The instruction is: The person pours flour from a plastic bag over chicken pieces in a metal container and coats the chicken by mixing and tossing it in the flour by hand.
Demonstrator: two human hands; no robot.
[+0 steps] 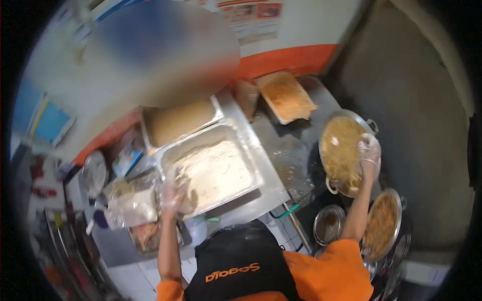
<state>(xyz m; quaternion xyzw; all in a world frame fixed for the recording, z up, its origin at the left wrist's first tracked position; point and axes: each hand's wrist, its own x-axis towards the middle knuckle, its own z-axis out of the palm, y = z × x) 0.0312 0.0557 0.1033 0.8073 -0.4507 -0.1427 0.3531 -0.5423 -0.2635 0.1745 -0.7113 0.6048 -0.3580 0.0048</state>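
Note:
My left hand [174, 193], in a clear plastic glove, is at the left edge of a deep metal tray [256, 183] of white flour [216, 170]. Its fingers are blurred and look floury; whether they hold anything is unclear. My right hand [370, 148], also gloved, is over the right side of a wide two-handled wok [346, 114] of bubbling yellow oil [341, 158]. The fingers of that hand are curled, and what is in them cannot be made out. A small white piece [335, 142] shows in the oil, and a pale lump [353, 190] lies near the wok's front rim.
Behind the flour stands a metal pan of brownish liquid [181, 123]. An orange-brown tray [286, 98] is at the back. Nearer me are a second pan with orange-brown food [381, 226] and a small pot [329, 224]. Plastic bags [133, 205] lie left.

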